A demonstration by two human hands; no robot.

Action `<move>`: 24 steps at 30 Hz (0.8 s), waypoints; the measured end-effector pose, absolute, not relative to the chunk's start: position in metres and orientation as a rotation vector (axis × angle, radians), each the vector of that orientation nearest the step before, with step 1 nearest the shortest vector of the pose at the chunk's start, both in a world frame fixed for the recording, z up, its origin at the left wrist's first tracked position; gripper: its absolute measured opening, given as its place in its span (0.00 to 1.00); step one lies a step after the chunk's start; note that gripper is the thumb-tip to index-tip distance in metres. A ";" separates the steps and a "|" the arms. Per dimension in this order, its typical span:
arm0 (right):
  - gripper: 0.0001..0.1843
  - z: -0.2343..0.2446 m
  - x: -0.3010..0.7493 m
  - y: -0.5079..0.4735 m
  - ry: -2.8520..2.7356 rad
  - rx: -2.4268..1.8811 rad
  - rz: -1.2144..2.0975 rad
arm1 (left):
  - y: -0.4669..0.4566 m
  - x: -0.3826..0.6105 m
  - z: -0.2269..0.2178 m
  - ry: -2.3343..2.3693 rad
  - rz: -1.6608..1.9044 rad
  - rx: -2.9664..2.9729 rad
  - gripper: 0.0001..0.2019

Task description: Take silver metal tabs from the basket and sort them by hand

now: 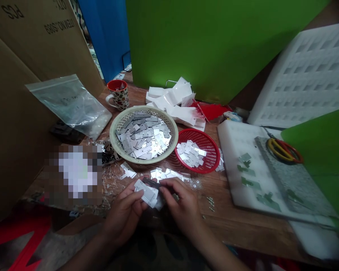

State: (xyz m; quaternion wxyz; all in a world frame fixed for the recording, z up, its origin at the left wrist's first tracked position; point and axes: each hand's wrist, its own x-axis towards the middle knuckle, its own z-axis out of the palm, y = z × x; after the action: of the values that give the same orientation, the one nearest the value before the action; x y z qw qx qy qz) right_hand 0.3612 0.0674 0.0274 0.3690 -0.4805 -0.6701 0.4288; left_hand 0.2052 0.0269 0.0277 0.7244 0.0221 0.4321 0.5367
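My left hand (129,205) is closed on a few flat silver metal plates (147,194), its thumb lying across the top one. Close beside it, my right hand (182,199) pinches a thin dark strip (151,183) that reaches over the upper edge of the plates. What the strip is, I cannot make out. Just beyond both hands, loose metal plates (169,174) lie on the wooden table (228,229). Behind them stand a cream basket (113,145) heaped with metal plates and a red basket (213,150) holding more of them.
Small pins (210,203) and washers lie right of my hands. A foam block (228,169) at right bears metal parts, a grey slab and yellow-and-red-handled pliers (282,150). A patterned mug (121,98), a plastic bag (73,103) and white folded pieces (172,99) stand behind.
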 end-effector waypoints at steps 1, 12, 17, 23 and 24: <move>0.07 0.026 0.362 0.068 -1.627 -1.275 1.212 | 0.027 0.205 0.029 0.954 1.185 0.054 0.21; 0.16 0.026 0.364 0.072 -1.070 -1.299 1.765 | 0.028 0.203 0.031 0.955 1.195 0.057 0.24; 0.13 0.018 0.361 0.074 -1.131 -1.284 1.725 | 0.028 0.202 0.029 0.995 1.189 0.030 0.26; 0.06 0.008 0.370 0.079 -1.696 -1.316 1.001 | 0.028 0.197 0.025 1.048 1.148 0.037 0.21; 0.07 0.009 0.371 0.078 -1.793 -1.281 0.916 | 0.028 0.196 0.025 1.051 1.145 0.046 0.21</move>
State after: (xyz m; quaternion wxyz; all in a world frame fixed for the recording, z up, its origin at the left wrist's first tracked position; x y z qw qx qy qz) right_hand 0.3714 0.0779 0.0089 0.3687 -0.4989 -0.6984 0.3569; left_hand 0.1964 0.0278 0.0251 0.7126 0.0208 0.4741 0.5167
